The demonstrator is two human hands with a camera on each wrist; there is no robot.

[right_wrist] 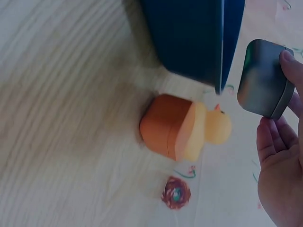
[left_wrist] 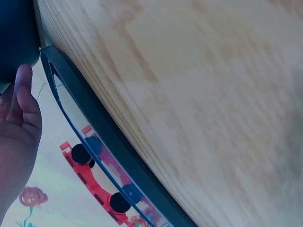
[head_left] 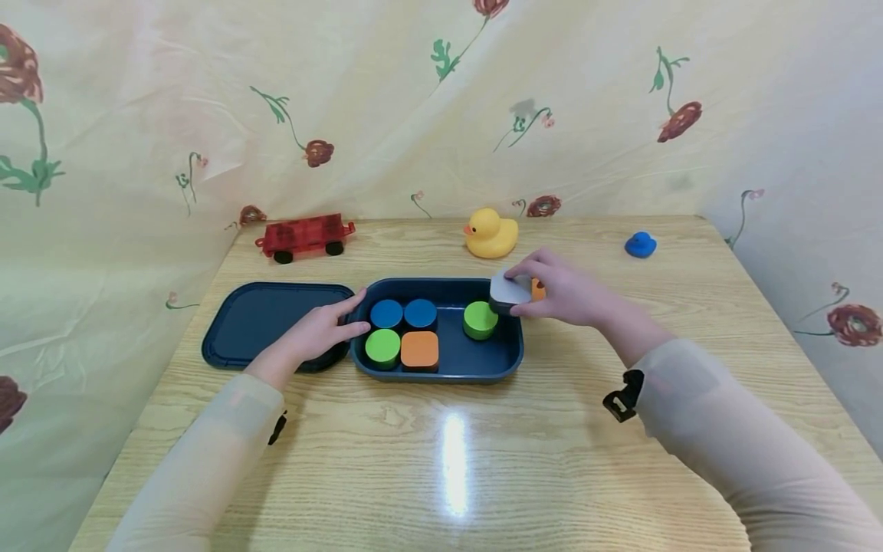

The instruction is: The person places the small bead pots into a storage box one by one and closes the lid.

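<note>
A dark blue rounded bin [head_left: 476, 368] stands mid-table. My left hand [head_left: 313, 333] rests against its left end, thumb at the rim and fingers fairly straight. My right hand [head_left: 562, 291] pinches a small grey rounded-square box [head_left: 509, 290] by its sides, held over the bin's right end. Inside the bin on the left are two blue round boxes [head_left: 403, 314], a green round box [head_left: 382, 347] and an orange square box [head_left: 419, 350]. Another green round box [head_left: 480, 320] sits near the right end. Outside the bin, a second orange box [right_wrist: 166, 125] stands on the table, partly hidden by my right hand in the head view.
A dark blue lid [head_left: 255, 322] lies left of the bin, partly behind my left hand. Along the back of the table stand a red toy wagon [head_left: 303, 236], a yellow rubber duck [head_left: 491, 234] and a small blue duck [head_left: 641, 244]. A flowered cloth [head_left: 386, 100] hangs behind.
</note>
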